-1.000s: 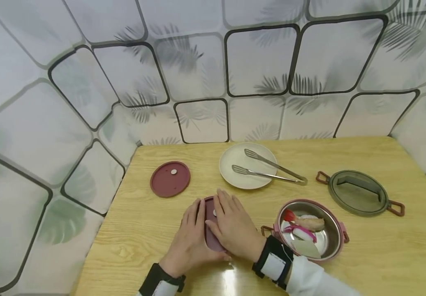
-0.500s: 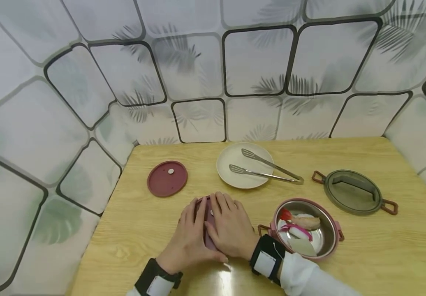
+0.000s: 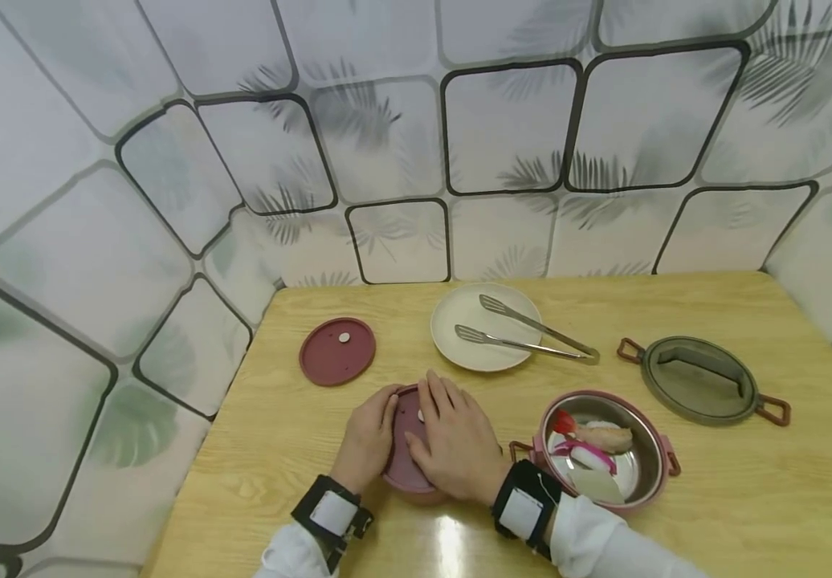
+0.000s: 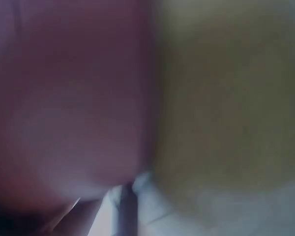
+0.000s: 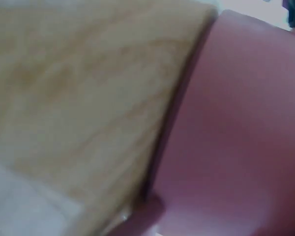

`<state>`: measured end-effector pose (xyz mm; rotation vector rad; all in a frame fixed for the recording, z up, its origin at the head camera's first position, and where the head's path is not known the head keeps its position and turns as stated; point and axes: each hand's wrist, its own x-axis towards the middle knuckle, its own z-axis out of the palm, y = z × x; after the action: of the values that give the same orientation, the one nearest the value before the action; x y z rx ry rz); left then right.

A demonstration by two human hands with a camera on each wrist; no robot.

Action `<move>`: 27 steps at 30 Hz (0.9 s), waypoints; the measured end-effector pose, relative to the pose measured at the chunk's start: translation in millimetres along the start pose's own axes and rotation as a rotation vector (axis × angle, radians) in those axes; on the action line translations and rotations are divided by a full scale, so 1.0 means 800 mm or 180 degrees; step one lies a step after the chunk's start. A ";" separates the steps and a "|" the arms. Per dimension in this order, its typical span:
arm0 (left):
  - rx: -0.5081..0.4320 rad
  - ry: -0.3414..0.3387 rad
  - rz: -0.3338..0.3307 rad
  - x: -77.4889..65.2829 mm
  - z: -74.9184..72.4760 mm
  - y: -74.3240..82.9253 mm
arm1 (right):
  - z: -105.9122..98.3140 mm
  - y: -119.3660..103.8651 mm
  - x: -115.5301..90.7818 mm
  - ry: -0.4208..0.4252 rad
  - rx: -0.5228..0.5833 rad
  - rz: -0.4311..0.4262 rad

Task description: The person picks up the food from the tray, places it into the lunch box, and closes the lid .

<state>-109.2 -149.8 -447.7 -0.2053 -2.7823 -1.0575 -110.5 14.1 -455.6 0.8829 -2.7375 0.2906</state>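
Note:
A round maroon lid [image 3: 405,461] with a small white knob covers a pink container [image 3: 425,498] near the table's front. My right hand [image 3: 457,443] presses on the lid's right half, its fingers straight and pointing away. At the left side my left hand [image 3: 364,441] grips the container, fingers bent at the rim; the thumb is out of sight. Up close, the smooth pink container wall [image 4: 83,113] fills much of the blurred left wrist view. The container's pink side [image 5: 231,128] also shows in the right wrist view.
A second maroon lid [image 3: 336,352] lies behind at left. Tongs [image 3: 532,321] rest across a white plate [image 3: 452,349]. Right of my right forearm stands a pink pot [image 3: 653,449] with several food pieces inside; its glass lid [image 3: 698,381] lies beyond it.
My left hand has shifted from lying along the lid's left part to gripping the container's left side, uncovering more of the lid. My right hand stays on the lid.

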 end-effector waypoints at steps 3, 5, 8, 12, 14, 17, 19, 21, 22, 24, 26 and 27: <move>0.0113 0.0209 -0.0022 -0.004 0.012 0.001 | 0.003 -0.001 -0.006 0.0117 0.0112 0.0046; 0.0225 0.0290 -0.0014 -0.005 0.015 0.003 | 0.002 -0.002 -0.010 0.0207 0.0196 0.0087; 0.0483 0.0335 0.0054 -0.006 0.016 0.007 | -0.001 -0.003 -0.013 0.0241 0.0221 0.0117; 0.0947 0.0354 0.0161 -0.005 0.014 0.012 | -0.006 -0.004 -0.012 0.0123 0.0065 0.0063; 0.1224 0.0320 0.0236 -0.003 0.013 0.015 | -0.007 -0.004 -0.010 0.0064 -0.0023 0.0041; 0.1575 0.0260 0.0309 -0.001 0.012 0.018 | -0.008 -0.004 -0.009 0.0026 -0.0090 0.0023; 0.1666 0.0238 0.0335 0.001 0.011 0.020 | -0.008 -0.004 -0.009 0.0044 -0.0090 0.0042; 0.1685 0.0237 0.0341 0.002 0.012 0.020 | -0.007 -0.004 -0.010 0.0069 -0.0090 0.0063; 0.1664 0.0229 0.0343 0.002 0.012 0.019 | -0.006 -0.004 -0.010 0.0083 -0.0091 0.0074; 0.1584 0.0223 0.0324 0.002 0.013 0.017 | -0.004 -0.004 -0.010 0.0100 -0.0101 0.0094; 0.1476 0.0281 0.0285 0.001 0.013 0.016 | -0.002 -0.005 -0.010 0.0118 -0.0113 0.0100; 0.1406 0.0336 0.0273 0.000 0.012 0.016 | -0.001 -0.005 -0.009 0.0138 -0.0112 0.0102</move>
<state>-108.1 -133.9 -446.6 -0.2022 -2.7932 -0.4029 -102.1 14.8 -456.5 0.8149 -2.7103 0.2637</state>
